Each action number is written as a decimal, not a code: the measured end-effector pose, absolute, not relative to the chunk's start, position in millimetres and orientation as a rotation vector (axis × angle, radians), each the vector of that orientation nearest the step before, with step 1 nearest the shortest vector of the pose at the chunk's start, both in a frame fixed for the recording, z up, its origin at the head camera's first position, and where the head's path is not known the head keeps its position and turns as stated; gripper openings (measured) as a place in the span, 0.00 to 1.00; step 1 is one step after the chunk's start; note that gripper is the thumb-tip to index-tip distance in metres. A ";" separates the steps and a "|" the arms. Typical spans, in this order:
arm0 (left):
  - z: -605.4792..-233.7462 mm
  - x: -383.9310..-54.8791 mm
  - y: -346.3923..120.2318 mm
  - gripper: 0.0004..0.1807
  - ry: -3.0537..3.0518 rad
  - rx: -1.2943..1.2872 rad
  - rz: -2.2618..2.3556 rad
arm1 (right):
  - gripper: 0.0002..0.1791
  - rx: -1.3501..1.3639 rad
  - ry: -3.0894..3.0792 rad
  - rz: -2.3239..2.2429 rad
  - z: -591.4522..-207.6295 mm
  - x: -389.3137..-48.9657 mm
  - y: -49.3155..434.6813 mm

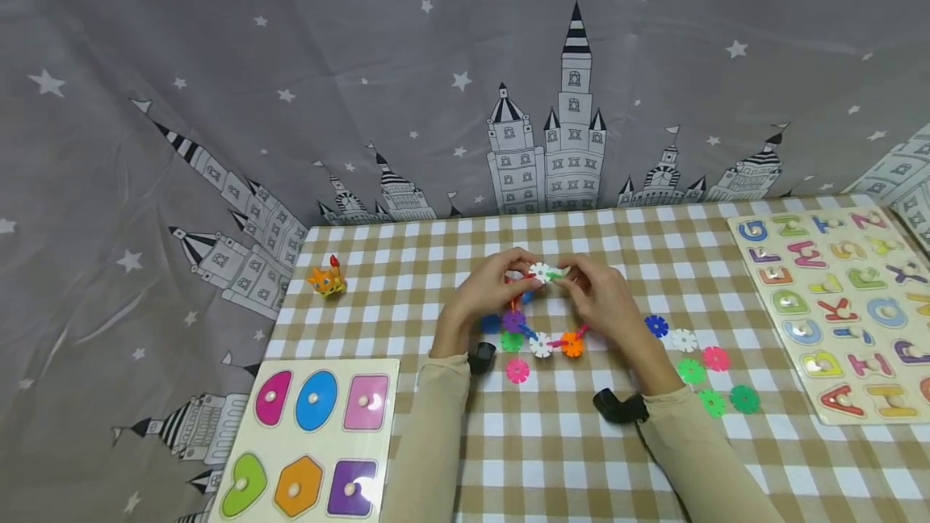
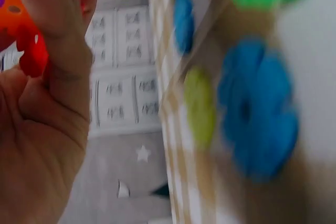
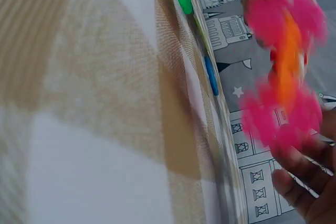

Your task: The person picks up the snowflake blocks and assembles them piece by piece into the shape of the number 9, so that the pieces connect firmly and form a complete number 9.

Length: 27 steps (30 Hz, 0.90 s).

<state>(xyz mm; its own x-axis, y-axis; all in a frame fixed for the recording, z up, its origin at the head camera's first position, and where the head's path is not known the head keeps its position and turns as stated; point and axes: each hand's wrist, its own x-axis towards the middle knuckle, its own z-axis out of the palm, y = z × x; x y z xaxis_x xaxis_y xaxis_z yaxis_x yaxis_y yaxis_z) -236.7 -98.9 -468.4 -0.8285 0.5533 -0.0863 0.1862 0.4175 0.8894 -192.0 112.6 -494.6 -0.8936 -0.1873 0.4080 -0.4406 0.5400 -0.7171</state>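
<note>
Both hands hold up a chain of notched interlocking plastic discs, bent into a loop above the table in the head view. My left hand (image 1: pixel 485 290) grips its upper left part, by a white disc (image 1: pixel 541 272) and red ones. My right hand (image 1: pixel 601 297) pinches the upper right part beside a green disc (image 1: pixel 556 275). Along the lower side hang a purple disc (image 1: pixel 513 321), another white disc (image 1: pixel 541 345) and an orange disc (image 1: pixel 572 345). In the left wrist view a red disc (image 2: pixel 32 59) sits by the fingers. Right fingertips touch a pink disc (image 3: pixel 281 116) in the right wrist view.
Loose discs lie below the loop, including a pink disc (image 1: pixel 518 370), and several right of the right forearm, including a dark blue disc (image 1: pixel 657 325). A shape puzzle board (image 1: pixel 388 394) is front left, an alphabet board (image 1: pixel 799 345) far right, an orange toy figure (image 1: pixel 327 281) back left.
</note>
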 end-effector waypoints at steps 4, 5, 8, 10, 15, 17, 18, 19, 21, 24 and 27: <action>-466.3 -240.7 -121.1 0.19 2.340 0.585 1.485 | 0.12 0.418 -2.501 1.493 -497.4 -192.5 113.8; -465.3 -241.3 -126.3 0.19 2.333 0.568 1.523 | 0.11 0.404 -2.511 1.518 -498.0 -192.5 113.8; -462.8 -241.7 -139.5 0.20 2.282 0.543 1.600 | 0.08 0.422 -2.605 1.476 -501.0 -193.6 112.3; -462.7 -242.0 -145.4 0.20 2.247 0.557 1.620 | 0.07 0.479 -2.698 1.391 -502.6 -194.8 109.2; -465.5 -242.1 -152.0 0.21 2.263 0.622 1.590 | 0.09 0.607 -2.868 1.272 -504.3 -198.0 98.2; -465.8 -241.4 -152.9 0.21 2.265 0.634 1.587 | 0.12 0.645 -2.906 1.215 -504.8 -199.9 93.4; -466.6 -241.4 -153.2 0.21 2.259 0.636 1.589 | 0.14 0.660 -2.917 1.181 -504.7 -200.8 91.0; -467.1 -241.3 -153.5 0.21 2.253 0.638 1.594 | 0.16 0.672 -2.930 1.142 -504.6 -202.0 88.5; -468.1 -241.4 -154.2 0.21 2.243 0.634 1.606 | 0.19 0.691 -2.952 1.058 -503.6 -203.9 83.5; -468.7 -241.6 -154.8 0.21 2.229 0.633 1.623 | 0.18 0.690 -2.974 0.979 -501.5 -206.0 77.0; -466.9 -240.9 -156.6 0.21 2.219 0.586 1.656 | 0.15 0.680 -2.986 0.953 -501.0 -207.8 71.3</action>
